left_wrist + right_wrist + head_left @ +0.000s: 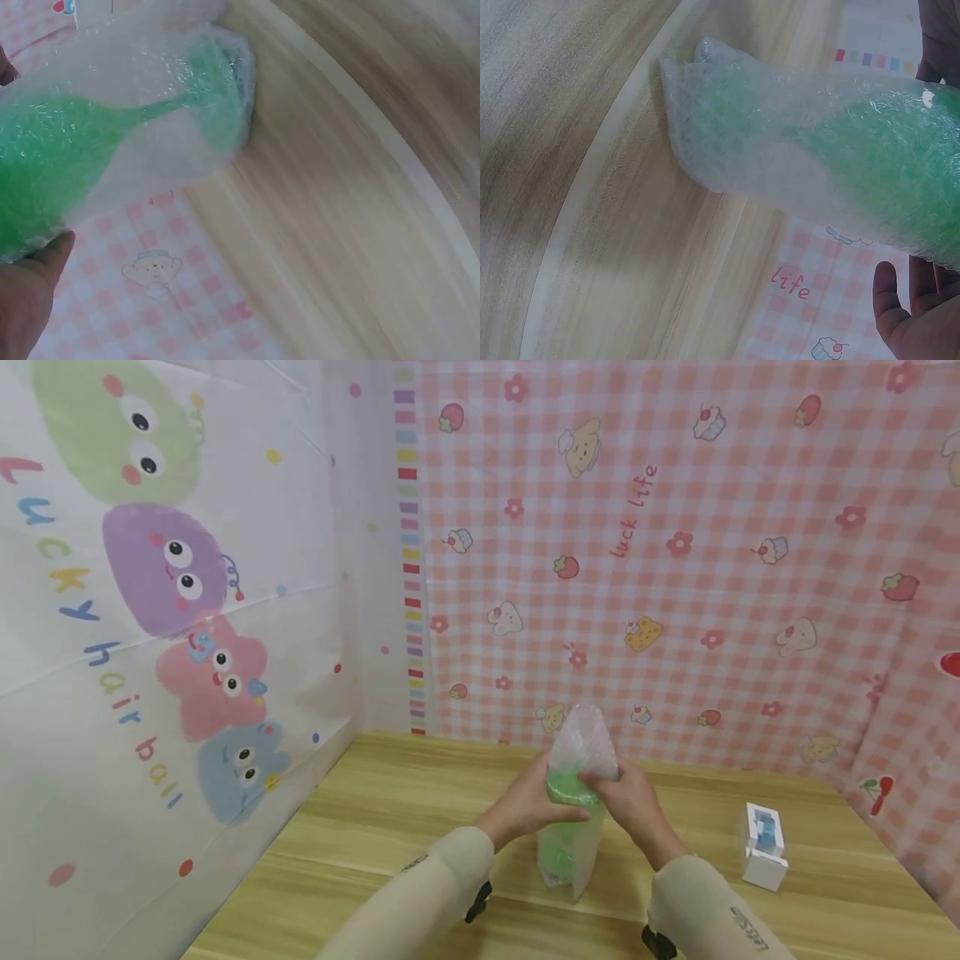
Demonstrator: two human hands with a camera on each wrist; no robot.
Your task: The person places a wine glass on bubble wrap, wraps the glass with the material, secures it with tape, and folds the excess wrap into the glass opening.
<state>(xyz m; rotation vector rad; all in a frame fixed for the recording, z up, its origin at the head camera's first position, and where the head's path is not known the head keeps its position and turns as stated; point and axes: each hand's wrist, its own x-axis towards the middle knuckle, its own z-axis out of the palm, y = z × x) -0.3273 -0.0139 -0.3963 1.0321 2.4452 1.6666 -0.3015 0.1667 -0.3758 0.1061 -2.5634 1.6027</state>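
Note:
A green stemmed glass (56, 150) shows through a bubble wrap sleeve (585, 735), its thin stem and flat foot visible in the left wrist view. It stands roughly upright over the table, with loose wrap rising above it and a flap below. My left hand (528, 802) grips the wrapped glass from the left, thumb across the front. From the right, my right hand (633, 797) holds it higher up, its thumb pressing the wrap near the rim. The fingers behind the glass are hidden in the head view. Whether the wrap's lower end touches the table, I cannot tell.
A small white box-shaped holder (763, 868) with a blue roll-like piece (766, 831) stands on the wooden table (420, 777) at the right. Pink checked cloth (675, 593) hangs behind, and a white printed sheet (300, 577) hangs on the left.

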